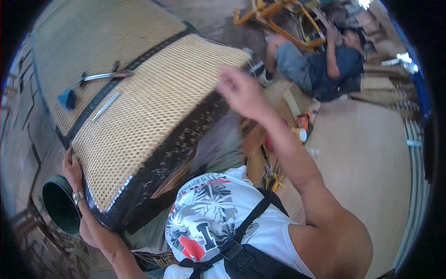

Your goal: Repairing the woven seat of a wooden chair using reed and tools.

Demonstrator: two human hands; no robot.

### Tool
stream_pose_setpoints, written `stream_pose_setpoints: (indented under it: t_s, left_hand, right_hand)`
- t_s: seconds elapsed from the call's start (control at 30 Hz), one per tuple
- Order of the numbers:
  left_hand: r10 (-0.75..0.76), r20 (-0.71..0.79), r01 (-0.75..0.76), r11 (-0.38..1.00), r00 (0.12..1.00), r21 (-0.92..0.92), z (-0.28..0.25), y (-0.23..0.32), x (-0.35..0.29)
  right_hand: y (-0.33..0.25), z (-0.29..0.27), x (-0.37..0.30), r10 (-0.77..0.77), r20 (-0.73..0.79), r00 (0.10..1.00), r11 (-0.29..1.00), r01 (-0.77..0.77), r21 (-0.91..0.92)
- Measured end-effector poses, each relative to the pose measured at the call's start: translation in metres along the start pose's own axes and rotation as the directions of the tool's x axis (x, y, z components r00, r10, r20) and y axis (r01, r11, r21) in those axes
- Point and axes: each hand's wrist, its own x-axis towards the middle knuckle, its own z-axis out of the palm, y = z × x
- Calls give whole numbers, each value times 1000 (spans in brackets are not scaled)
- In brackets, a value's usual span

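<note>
A woven cane panel (pixel 153 100) in cream and tan covers a dark frame (pixel 160 165) in front of me. My left hand (pixel 72 170), with a watch on its wrist, closes on the panel's near left edge. Over the right edge of the panel my right hand (pixel 239 90) is raised with its fingers curled together. It is slightly blurred, and anything in its fingers is too small to make out. A hammer (pixel 107 76) lies across the dark bar between two woven sections. Beside it, a slim silvery tool (pixel 106 107) rests on the weave.
A blue object (pixel 67 99) sits on the far woven section. Below my left hand stands a dark green bucket (pixel 61 204). Pliers (pixel 268 169) and an orange tool (pixel 304 122) lie to my right, beside a pale board (pixel 357 167). Another person (pixel 320 67) sits near an orange-yellow frame (pixel 278 23).
</note>
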Motion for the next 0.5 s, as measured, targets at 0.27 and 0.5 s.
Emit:
stream_pose_setpoints:
  t_s: [0.27, 0.5]
  left_hand:
    - [293, 23, -286, 910, 956, 301, -13, -17, 21]
    - [346, 63, -338, 834, 936, 437, -19, -17, 23]
  right_hand:
    - [169, -149, -254, 734, -362, 575, 650, -748, 130]
    - [153, -3, -309, 793, -2, 609, 597, -779, -192]
